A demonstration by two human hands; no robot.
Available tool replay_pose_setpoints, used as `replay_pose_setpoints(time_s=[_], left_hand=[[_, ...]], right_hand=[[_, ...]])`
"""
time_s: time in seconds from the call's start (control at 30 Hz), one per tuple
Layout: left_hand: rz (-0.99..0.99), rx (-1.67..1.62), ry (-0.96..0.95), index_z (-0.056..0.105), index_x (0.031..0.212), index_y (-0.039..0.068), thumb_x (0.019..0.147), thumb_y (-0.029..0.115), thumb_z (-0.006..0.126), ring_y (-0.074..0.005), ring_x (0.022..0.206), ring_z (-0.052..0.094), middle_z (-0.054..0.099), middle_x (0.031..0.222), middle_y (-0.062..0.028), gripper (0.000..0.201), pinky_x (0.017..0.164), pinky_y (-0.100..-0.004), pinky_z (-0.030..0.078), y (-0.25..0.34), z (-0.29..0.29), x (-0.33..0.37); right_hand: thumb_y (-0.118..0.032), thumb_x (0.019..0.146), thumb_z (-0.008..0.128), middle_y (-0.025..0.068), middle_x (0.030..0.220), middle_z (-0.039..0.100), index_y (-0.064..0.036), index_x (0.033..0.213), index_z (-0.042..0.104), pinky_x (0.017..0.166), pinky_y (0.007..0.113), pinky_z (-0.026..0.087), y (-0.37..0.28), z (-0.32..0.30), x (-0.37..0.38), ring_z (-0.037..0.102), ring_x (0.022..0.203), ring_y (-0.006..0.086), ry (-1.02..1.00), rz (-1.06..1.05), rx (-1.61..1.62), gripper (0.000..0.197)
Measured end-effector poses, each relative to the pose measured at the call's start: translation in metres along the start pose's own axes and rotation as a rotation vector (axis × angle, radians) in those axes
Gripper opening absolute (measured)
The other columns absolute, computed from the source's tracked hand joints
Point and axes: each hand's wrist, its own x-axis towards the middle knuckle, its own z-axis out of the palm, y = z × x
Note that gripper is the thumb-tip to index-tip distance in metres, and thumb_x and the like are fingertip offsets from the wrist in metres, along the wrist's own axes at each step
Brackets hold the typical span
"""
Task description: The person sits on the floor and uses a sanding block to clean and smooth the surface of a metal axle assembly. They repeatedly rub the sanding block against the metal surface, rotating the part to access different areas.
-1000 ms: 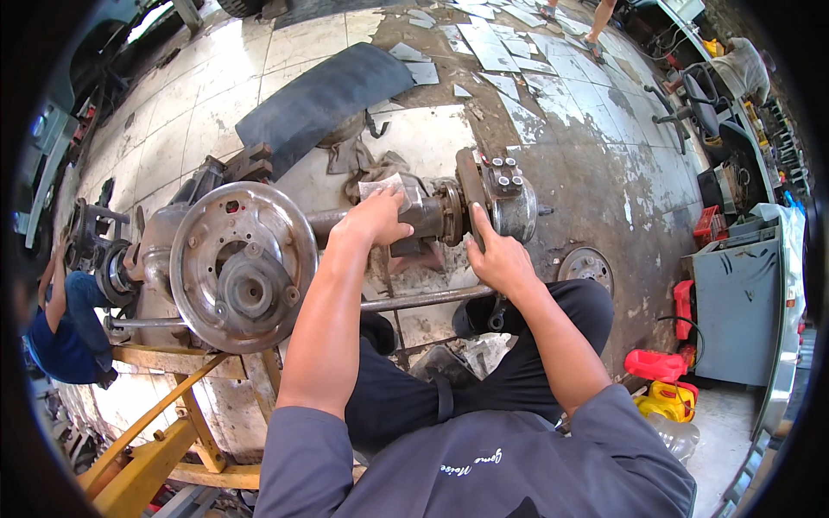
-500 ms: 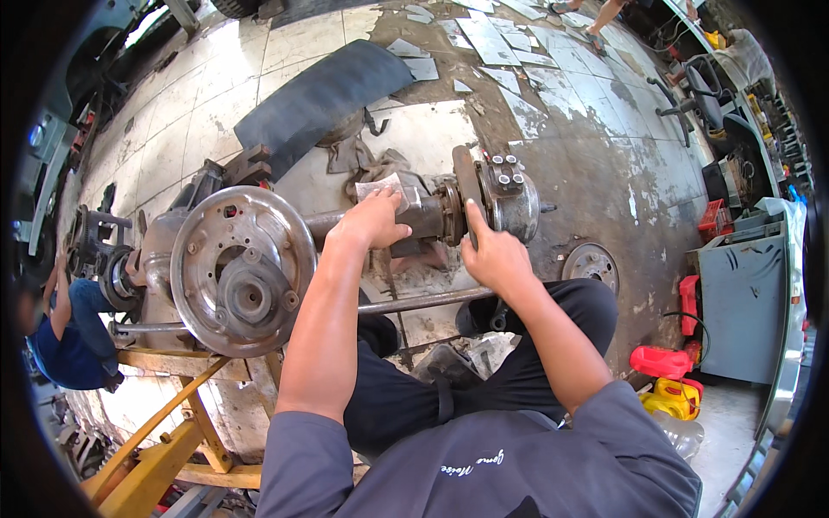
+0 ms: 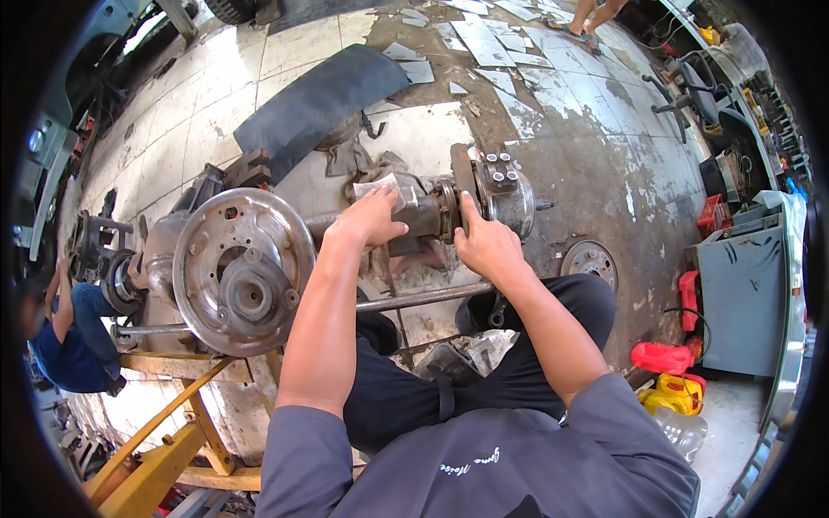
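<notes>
Left fingers (image 3: 381, 198) over pale sheet (image 3: 371, 183), thumb apart | right fingers (image 3: 469, 210): index extended | worn tiles (image 3: 583, 112)

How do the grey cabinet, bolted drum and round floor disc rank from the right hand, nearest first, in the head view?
1. Bolted drum: just beyond the right hand, slightly right.
2. Round floor disc: to the right.
3. Grey cabinet: far right.

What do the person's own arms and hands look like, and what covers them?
The left hand and right hand are bare, with no gloves, rings or watch visible. Both forearms are uncovered below short, dark-grey fabric sleeves, which show no markings.
</notes>
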Motion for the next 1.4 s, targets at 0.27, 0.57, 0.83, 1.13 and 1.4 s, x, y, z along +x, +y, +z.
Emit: replay_pose_setpoints(time_s=[0.27,0.57,0.83,1.13,1.4], left_hand=[[-0.003,0.022,-0.017,0.037,0.152,0.001,0.091,0.039,0.067,-0.0332,0.149,0.029,0.029,0.161,-0.0222,0.078,0.122,-0.0392,0.028,0.004,-0.004,-0.009],[-0.004,0.000,0.012,0.040,0.151,0.003,0.090,0.036,0.070,-0.0339,0.150,0.028,0.030,0.162,-0.0179,0.076,0.121,-0.0413,0.031,0.002,0.006,-0.001],[-0.005,0.014,0.019,0.048,0.145,0.004,0.090,0.037,0.069,-0.0333,0.148,0.032,0.037,0.158,-0.0172,0.067,0.120,-0.0430,0.033,0.001,0.002,0.001],[-0.018,-0.011,-0.043,0.038,0.152,0.000,0.091,0.039,0.067,-0.0338,0.150,0.027,0.028,0.161,-0.0213,0.078,0.123,-0.0393,0.028,0.004,-0.005,-0.007],[-0.090,0.021,0.018,0.046,0.147,0.007,0.095,0.033,0.063,-0.0292,0.147,0.034,0.035,0.160,-0.0133,0.061,0.117,-0.0435,0.035,0.020,-0.007,-0.015]], right_hand=[[-0.031,0.093,0.058,0.0260,0.072,0.068,-0.0144,0.158,0.025,0.065,0.055,0.054,0.020,0.007,-0.109,0.067,0.066,0.0464,-0.112,-0.036,-0.020,0.074],[-0.030,0.093,0.057,0.0262,0.077,0.069,-0.0135,0.156,0.030,0.073,0.056,0.054,0.000,-0.002,-0.009,0.069,0.073,0.0457,-0.015,0.003,-0.046,0.070],[-0.032,0.093,0.058,0.0242,0.080,0.069,-0.0147,0.156,0.031,0.072,0.053,0.052,0.015,-0.015,-0.095,0.068,0.076,0.0441,-0.141,0.005,-0.029,0.071],[-0.026,0.093,0.061,0.0245,0.082,0.069,-0.0128,0.147,0.049,0.071,0.053,0.052,0.008,-0.061,-0.081,0.067,0.078,0.0443,0.122,-0.114,0.037,0.057],[-0.033,0.094,0.057,0.0284,0.088,0.070,-0.0133,0.144,0.053,0.080,0.055,0.051,0.002,-0.061,-0.021,0.067,0.084,0.0479,0.043,-0.072,-0.017,0.054]])
